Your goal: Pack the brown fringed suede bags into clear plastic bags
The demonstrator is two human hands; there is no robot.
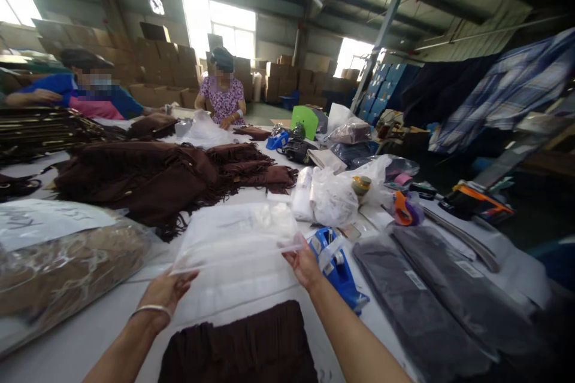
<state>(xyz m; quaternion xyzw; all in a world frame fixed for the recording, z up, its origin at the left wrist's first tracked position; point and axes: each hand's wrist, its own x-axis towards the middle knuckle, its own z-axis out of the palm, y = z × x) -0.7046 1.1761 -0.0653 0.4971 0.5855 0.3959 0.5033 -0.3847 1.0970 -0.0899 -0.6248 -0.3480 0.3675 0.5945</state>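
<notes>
Two bare hands share a wide, clear plastic bag (pixel 233 245), which lies flat on the long white table (pixel 76 347) directly in front of the body, its long axis running left to right and rising slightly rightward. At far left, a bulging clear bag of tan fabric (pixel 58 269) sits beside the left hand (pixel 166 292), which wears a thin silver bangle (pixel 153 309). That hand is spread fairly wide, with its fingers on the bag's near left corner. A dark brown fringed garment (pixel 238 347) lies just below the bag, nearer the body, and a larger heap of brown fringed suede-like fabric (pixel 157 185) lies beyond it. The right hand (pixel 305 263) is more closed, pinching the bag's right edge between thumb and fingers, and reaches slightly farther forward. A blue tape dispenser (pixel 336 269) stands just beside it, the nearest obstacle on that side. Farther right are white plastic bags (pixel 330 197) and flat grey garments in clear sleeves (pixel 417 293). Across the table, a person in a floral top (pixel 222 102) works among cardboard cartons (pixel 162 66).
</notes>
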